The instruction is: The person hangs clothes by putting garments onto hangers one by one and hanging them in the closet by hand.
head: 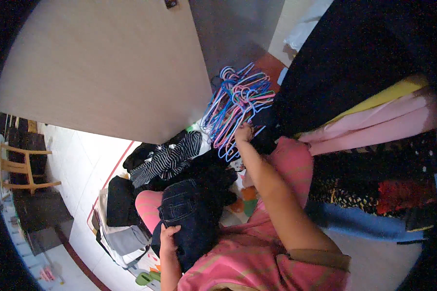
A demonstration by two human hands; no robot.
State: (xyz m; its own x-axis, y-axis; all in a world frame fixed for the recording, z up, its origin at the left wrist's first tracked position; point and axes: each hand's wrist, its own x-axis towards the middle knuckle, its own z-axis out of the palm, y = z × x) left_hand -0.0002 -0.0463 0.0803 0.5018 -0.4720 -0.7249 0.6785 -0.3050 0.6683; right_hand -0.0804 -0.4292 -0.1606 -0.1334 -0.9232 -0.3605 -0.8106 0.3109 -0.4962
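Note:
Dark blue denim jeans (180, 207) lie bunched across my lap. My left hand (170, 236) is shut on their near edge, with the thumb on top of the cloth. Farther out, my right hand (244, 132) is at the near side of a big heap of blue, pink and white clothes hangers (240, 102). Its fingers are curled among the hangers; whether they grip one is hard to tell. A black and white striped garment (167, 160) lies left of the hangers, beyond the jeans.
A door panel (113, 69) stands at the upper left. Folded black and grey clothes (122, 203) are stacked to the left. Pink cloth (378, 127) and dark garments hang on the right. A wooden chair (29, 167) stands at the far left.

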